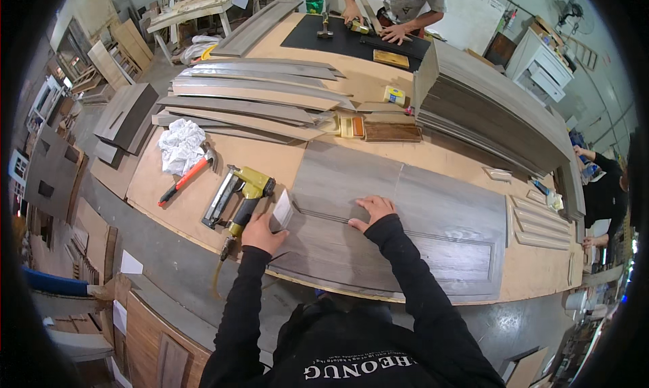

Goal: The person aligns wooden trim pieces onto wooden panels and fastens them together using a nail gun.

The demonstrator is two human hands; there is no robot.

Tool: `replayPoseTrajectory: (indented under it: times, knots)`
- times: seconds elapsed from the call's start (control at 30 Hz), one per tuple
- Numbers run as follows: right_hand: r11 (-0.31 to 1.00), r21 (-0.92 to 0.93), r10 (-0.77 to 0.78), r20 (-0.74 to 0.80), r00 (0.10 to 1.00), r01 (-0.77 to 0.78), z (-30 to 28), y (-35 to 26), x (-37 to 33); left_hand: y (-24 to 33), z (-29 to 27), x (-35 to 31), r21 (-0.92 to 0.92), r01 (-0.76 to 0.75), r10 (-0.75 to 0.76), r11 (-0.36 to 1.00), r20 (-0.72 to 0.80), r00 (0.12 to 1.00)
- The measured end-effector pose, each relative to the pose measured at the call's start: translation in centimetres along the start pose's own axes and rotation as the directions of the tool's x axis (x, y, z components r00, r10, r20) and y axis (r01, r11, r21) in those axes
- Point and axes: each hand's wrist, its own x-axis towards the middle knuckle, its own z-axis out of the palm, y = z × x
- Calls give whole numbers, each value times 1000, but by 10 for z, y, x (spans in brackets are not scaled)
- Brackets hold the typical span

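A grey wood-grain panel (pixel 351 259) with a grooved rectangular frame lies flat along the table's near edge. My right hand (pixel 376 211) rests on it, fingers spread, its thumb at the dark groove line. Off the panel's left end, my left hand (pixel 262 235) has its thumb apart from its fingers. It is beside the handle of a yellow-green nail gun (pixel 251 185), and a small white card-like piece (pixel 282 211) stands just past its thumb. Whether the fingers touch that piece cannot be made out. A red-handled hammer (pixel 186 178) and a crumpled white cloth (pixel 181 147) lie farther left.
Long grey strips (pixel 257 94) are stacked behind the panel. A tall stack of grey boards (pixel 490 104) stands at the right, with short mouldings (pixel 541 222) near it. Across the table, another person's hands (pixel 395 33) work on a black mat (pixel 311 40). Someone else stands at the right edge.
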Motion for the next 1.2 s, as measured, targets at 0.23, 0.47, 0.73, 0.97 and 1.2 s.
replayPoseTrajectory:
  times: [0.23, 0.47, 0.73, 0.97, 1.2]
  knots:
    - [990, 117, 64, 75, 995, -73, 2, 4, -2, 20, 23, -8, 11, 97, -95, 995, -135, 986]
    - [989, 125, 67, 85, 994, -77, 5, 2, 0, 18, 32, -15, 18, 126, -121, 992, -168, 978]
    - [997, 63, -26, -115, 993, 33, 4, 28, -2, 37, 41, 0, -6, 140, -140, 990, -69, 988]
    - [995, 86, 74, -265, 961, -52, 0, 11, -21, -70, 87, 2, -568, 24, -95, 822, -95, 991]
    - [390, -63, 835, -396, 382, -919, -159, 185, -199, -67, 75, -1, -477, 2, -88, 879, -158, 983]
